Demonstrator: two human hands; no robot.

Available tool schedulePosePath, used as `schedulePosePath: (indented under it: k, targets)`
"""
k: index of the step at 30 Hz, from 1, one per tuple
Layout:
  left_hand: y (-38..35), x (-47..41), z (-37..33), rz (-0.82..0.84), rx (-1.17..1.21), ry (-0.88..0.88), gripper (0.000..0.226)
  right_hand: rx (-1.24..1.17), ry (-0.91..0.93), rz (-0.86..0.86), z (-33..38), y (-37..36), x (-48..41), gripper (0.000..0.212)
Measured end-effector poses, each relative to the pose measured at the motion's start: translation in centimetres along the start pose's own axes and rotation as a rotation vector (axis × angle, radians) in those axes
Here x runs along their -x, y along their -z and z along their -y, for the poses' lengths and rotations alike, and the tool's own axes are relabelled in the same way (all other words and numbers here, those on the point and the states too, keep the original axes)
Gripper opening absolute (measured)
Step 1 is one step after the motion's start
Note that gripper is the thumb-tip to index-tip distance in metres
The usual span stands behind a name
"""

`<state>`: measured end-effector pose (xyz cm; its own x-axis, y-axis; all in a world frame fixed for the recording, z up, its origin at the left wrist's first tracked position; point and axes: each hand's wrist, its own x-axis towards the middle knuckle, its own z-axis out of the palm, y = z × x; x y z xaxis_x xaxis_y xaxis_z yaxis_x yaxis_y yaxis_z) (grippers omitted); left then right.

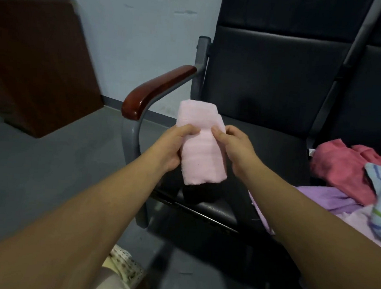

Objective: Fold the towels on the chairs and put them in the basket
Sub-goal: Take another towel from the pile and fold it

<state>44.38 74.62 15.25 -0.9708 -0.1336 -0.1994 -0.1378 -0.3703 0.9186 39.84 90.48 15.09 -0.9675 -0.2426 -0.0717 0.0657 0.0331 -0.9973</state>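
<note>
While outstretched, left hand (171, 146) and right hand (237, 148) around pink towel (203, 155)

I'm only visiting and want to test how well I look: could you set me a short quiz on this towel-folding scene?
1. True or false: the left hand and the right hand both hold the folded pale pink towel.
2. The unfolded coral-red towel lies on: A) the floor; B) the row of black padded chairs; C) a wooden armrest.
3. What colour is the crumpled towel just in front of the coral-red one?

Key: 1 true; 2 B; 3 lilac.
</note>
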Motion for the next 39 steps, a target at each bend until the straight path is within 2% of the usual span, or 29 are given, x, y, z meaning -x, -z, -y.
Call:
schedulePosePath:
  k: [3, 9, 18, 23, 31, 35, 39]
  targets:
    - [1.5, 1.8, -2.2, -0.022, -0.009, -0.058, 0.045, -0.057, -0.005, 0.071, 2.2, -2.2, 1.2, 0.024]
    - [9.1, 6.9, -3.4, -0.141, 0.066, -0.128, 0.048, 0.160, 0.109, 0.171, 3.5, -10.1, 2.9, 0.026]
    - [22.4, 14.0, 2.9, -0.427, 0.121, -0.123, 0.051, 0.456, 0.037, 0.459, -3.0, -22.4, 5.9, 0.021]
    - [27.1, 16.8, 8.3, -0.542, 0.164, -0.027, 0.038, 0.586, -0.008, 0.568, -9.4, -26.6, 7.2, 0.026]
    - [32.8, 20.2, 17.7, -0.562, 0.095, 0.244, 0.031, 0.808, -0.138, 0.720, -19.4, -28.8, 9.3, 0.011]
    - [34.0, 20.3, 20.6, -0.655, 0.035, 0.325, 0.027, 0.902, -0.071, 0.724, -22.4, -29.1, 10.6, 0.023]
    - [35.2, 20.0, 23.1, -0.702, 0.003, 0.399, 0.025, 0.975, 0.027, 0.729, -25.1, -29.5, 12.1, 0.009]
